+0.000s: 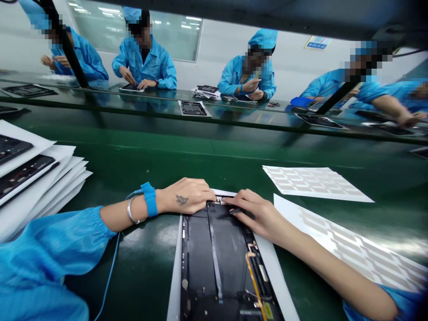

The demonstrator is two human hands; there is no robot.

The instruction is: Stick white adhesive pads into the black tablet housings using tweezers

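An opened tablet (224, 263), black inside with a grey strip and an orange flex cable, lies on a white sheet (175, 276) in front of me. My left hand (187, 196), with a blue wrist strap and a silver bangle, rests curled on the tablet's far left corner. My right hand (254, 211) presses its fingers together on the tablet's far edge, pinching something small and dark that I cannot make out. The two hands almost touch at the fingertips.
Two white sheets of small labels (314, 180) (354, 243) lie to the right. A stack of white sheets with tablets (33, 178) sits at the left. Beyond a green conveyor belt (214, 133), several people in blue coats work on tablets.
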